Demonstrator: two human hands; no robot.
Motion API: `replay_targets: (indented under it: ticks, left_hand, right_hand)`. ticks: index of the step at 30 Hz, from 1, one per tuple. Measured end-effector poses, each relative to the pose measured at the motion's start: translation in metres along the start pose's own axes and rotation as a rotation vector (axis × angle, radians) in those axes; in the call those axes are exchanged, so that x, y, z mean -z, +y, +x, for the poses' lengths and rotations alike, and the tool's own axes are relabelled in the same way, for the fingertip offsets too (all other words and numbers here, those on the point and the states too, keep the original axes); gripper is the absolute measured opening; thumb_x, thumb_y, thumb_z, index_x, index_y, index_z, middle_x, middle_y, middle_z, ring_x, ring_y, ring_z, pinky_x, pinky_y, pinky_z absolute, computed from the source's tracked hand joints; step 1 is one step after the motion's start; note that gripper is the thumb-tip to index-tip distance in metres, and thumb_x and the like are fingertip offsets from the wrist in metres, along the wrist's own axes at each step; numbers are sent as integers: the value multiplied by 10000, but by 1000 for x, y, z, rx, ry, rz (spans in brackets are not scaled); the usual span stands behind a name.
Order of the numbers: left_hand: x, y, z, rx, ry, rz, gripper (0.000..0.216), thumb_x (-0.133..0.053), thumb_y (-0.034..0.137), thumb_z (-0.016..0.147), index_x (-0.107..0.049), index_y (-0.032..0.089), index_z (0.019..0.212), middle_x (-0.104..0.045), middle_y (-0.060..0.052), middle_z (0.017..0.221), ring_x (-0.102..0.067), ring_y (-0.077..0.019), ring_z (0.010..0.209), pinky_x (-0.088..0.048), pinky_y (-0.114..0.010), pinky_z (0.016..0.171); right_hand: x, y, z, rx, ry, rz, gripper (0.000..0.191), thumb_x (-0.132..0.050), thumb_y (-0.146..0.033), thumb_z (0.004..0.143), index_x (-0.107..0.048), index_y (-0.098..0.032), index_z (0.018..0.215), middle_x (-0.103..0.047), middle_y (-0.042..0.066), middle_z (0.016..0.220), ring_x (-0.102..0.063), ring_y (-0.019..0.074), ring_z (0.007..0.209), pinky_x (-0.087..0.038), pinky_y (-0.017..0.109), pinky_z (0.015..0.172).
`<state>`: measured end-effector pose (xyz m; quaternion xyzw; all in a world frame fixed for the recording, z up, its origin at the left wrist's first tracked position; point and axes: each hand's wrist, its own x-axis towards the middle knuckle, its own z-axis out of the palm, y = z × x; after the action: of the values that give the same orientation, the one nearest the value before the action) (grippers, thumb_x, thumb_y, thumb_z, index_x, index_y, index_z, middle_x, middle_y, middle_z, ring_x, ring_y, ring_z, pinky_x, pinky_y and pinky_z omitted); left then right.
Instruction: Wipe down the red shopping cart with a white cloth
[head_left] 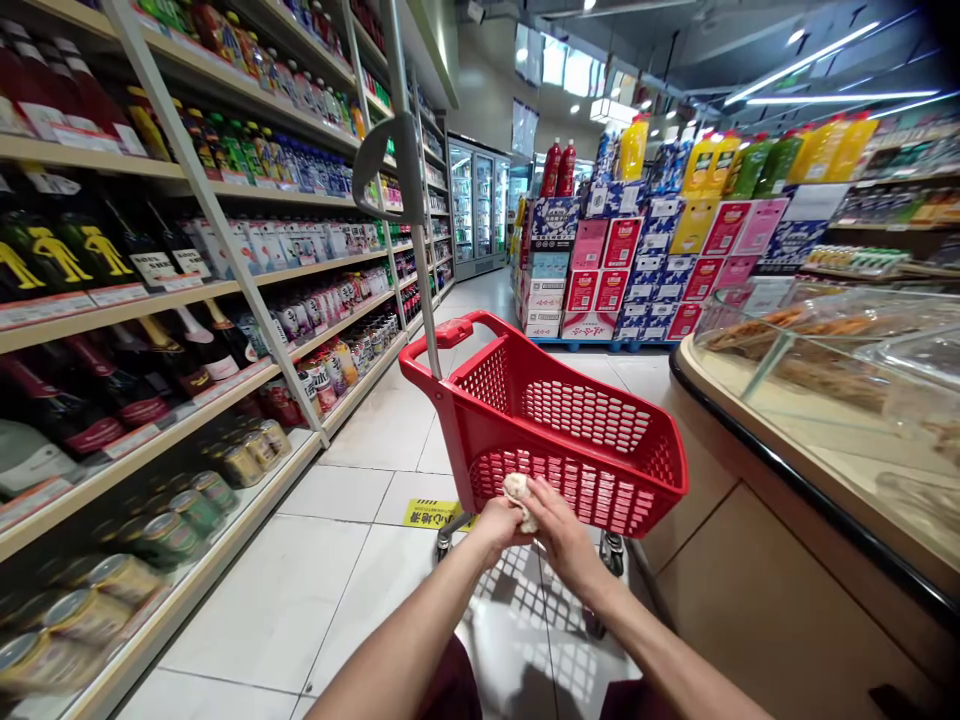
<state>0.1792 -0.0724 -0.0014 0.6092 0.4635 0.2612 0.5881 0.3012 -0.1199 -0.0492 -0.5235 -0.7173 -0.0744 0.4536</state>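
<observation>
A red plastic shopping cart [570, 435] with perforated sides stands in front of me, a tall grey handle [397, 170] rising at its left end. Against its near side, low down, both my hands meet at a crumpled off-white cloth [516, 487]. My left hand [501, 527] is closed around the cloth's lower part. My right hand [553, 515] lies beside it with fingers stretched over the cloth's right edge, pressed together. Whether the cloth touches the cart's side I cannot tell.
Shelves of bottles and cans [300, 260] run along the left. Stacked drink cartons [600, 265] stand behind the cart. A glass-topped food counter [817, 400] curves close on the right. A yellow floor sign [431, 513] lies on the tiles near the cart's wheels.
</observation>
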Motion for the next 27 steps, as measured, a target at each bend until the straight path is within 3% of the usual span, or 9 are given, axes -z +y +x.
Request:
replay_targets:
  ticks: [2,5,8,12,16,21,24,27]
  left_hand:
    - [13,19,12,-89,82,64,202,-492,110,700,-627,163,841,-650,-64,948,-570,-193,960,-421,-350,889]
    - [32,49,35,-399,184,427,473,-469,53,689,-526,228,1125,-432,-28,1319,-307,-180,1252,-156,-368,1073]
    - [41,61,52,-596,127,994,632,-451,1,644,-404,168,1251,-339,-90,1381,-194,-218,1305,-33,-453,1071]
    - [39,50,58,-606,107,1238,655,-437,32,650,-339,134,1290,-314,-115,1390,-148,-238,1316,-30,-463,1063]
    - [36,41,48,-624,132,1237,664,-457,72,654,-320,127,1301,-308,-120,1391,-129,-250,1318,-18,-465,1063]
    - [30,37,20,-654,176,1129,670,-439,24,630,-345,104,1288,-329,-138,1376,-145,-248,1316,-15,-471,1065]
    - [11,27,-3,-650,100,756,699,-469,40,609,-345,136,1290,-319,-111,1385,-211,-237,1294,-119,-435,1065]
    - [-17,11,-22,-437,-165,173,556,-531,137,631,-471,159,1183,-542,-93,1184,-503,-224,1065,-397,-349,891]
  right_hand:
    - [10,19,13,80,85,-209,442,-375,-62,808,-497,-228,1199,-493,71,1266,-294,197,1271,-265,458,1028]
    - [16,51,24,139,87,-432,428,-360,-21,801,-546,-199,1144,-525,67,1234,-301,220,1266,-222,492,1037]
    - [6,70,3,279,-114,-441,401,-351,-6,789,-623,-197,1013,-610,49,1119,-441,204,1173,-311,445,1009]
    - [3,75,-33,292,-244,-391,409,-333,-19,795,-633,-211,994,-644,51,1049,-517,164,1092,-389,391,968]
    - [26,68,-31,152,-113,-315,426,-324,-39,807,-575,-200,1111,-561,71,1188,-396,189,1210,-364,443,984]
    - [39,34,-35,-85,-128,1,391,-363,-74,769,-624,-238,1009,-618,52,1096,-546,162,1056,-473,345,882]
    - [53,5,-34,-346,-59,301,375,-383,-103,743,-586,-221,1035,-624,59,1078,-575,173,1010,-479,347,864]
    - [76,-16,-21,-559,41,583,319,-431,-168,738,-532,-204,1039,-632,73,1053,-611,194,929,-513,344,789]
